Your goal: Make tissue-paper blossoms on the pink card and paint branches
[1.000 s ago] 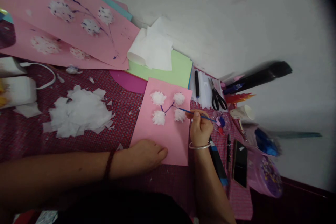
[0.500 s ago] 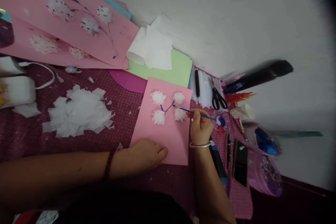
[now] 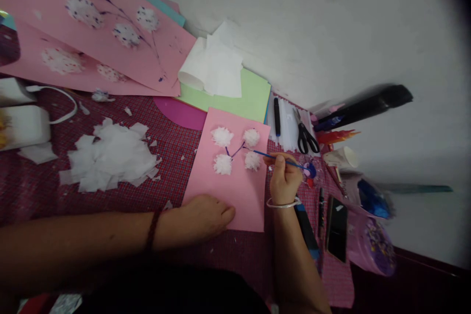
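Observation:
A sheet of pink paper [image 3: 235,196] lies in front of me with several white tissue-paper puffs [image 3: 222,164] stuck on it and purple painted lines between them. My left hand [image 3: 206,216] rests flat on the sheet's lower left part, holding nothing. Pinched in my right hand [image 3: 285,179] is a thin blue paintbrush [image 3: 265,154], its tip over the paper beside the two right-hand puffs. Behind that hand sits a clear palette with purple and red paint [image 3: 311,170], partly hidden.
Loose white tissue pieces [image 3: 110,157] lie heaped at left. Finished-looking pink sheets [image 3: 162,51] and a tissue roll [image 3: 193,66] are at the back. Scissors [image 3: 307,138], a black marker [image 3: 276,117], a phone [image 3: 336,228] and a paper cup [image 3: 342,157] line the right side by the wall.
My right hand and the paintbrush have shifted slightly right, the tip drawing back a little from the purple line. My left hand has stayed put.

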A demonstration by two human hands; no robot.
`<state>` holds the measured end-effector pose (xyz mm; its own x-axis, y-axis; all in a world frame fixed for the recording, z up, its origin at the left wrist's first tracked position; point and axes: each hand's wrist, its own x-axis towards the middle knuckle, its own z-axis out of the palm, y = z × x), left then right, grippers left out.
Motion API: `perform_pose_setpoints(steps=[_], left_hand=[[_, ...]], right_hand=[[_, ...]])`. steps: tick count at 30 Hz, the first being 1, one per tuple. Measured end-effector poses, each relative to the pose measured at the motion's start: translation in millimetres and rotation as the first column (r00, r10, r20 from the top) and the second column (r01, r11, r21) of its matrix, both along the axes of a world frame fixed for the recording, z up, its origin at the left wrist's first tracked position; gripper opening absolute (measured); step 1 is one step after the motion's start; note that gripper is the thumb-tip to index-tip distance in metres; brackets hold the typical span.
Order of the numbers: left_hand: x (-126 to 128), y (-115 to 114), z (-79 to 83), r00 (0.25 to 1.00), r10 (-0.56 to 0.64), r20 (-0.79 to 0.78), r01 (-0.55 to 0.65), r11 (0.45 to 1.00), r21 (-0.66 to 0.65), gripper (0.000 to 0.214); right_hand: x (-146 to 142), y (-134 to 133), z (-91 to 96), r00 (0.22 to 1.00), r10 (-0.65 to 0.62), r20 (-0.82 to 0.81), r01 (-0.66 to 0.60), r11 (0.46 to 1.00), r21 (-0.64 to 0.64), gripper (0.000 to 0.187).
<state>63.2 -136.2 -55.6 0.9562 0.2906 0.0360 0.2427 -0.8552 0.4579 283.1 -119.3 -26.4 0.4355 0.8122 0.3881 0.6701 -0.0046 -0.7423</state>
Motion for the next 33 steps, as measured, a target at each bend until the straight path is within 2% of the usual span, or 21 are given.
perform_pose_setpoints(steps=[6, 13, 21, 33], left_hand=[[-0.2, -0.3, -0.9, 1.000, -0.013, -0.003, 0.013, 1.000, -0.005, 0.008], [0.8, 0.1, -0.6, 1.000, -0.021, -0.020, 0.021, 1.000, -0.005, 0.008], [0.6, 1.2, 1.5, 0.999, -0.022, -0.027, 0.021, 1.000, -0.013, 0.009], [-0.5, 2.9, 6.9, 0.998, -0.031, -0.049, 0.029, 0.999, -0.040, 0.008]], right_hand=[[0.4, 0.3, -0.2, 0.999, 0.009, 0.033, -0.008, 1.000, -0.019, 0.026], [-4.6, -1.9, 5.3, 0.999, -0.003, -0.036, 0.004, 1.000, 0.022, 0.026], [-6.2, -1.7, 8.1, 0.996, 0.039, 0.074, -0.038, 0.999, -0.016, 0.028], [-3.2, -1.7, -0.1, 0.987, 0.038, 0.155, -0.030, 0.998, -0.052, 0.032]])
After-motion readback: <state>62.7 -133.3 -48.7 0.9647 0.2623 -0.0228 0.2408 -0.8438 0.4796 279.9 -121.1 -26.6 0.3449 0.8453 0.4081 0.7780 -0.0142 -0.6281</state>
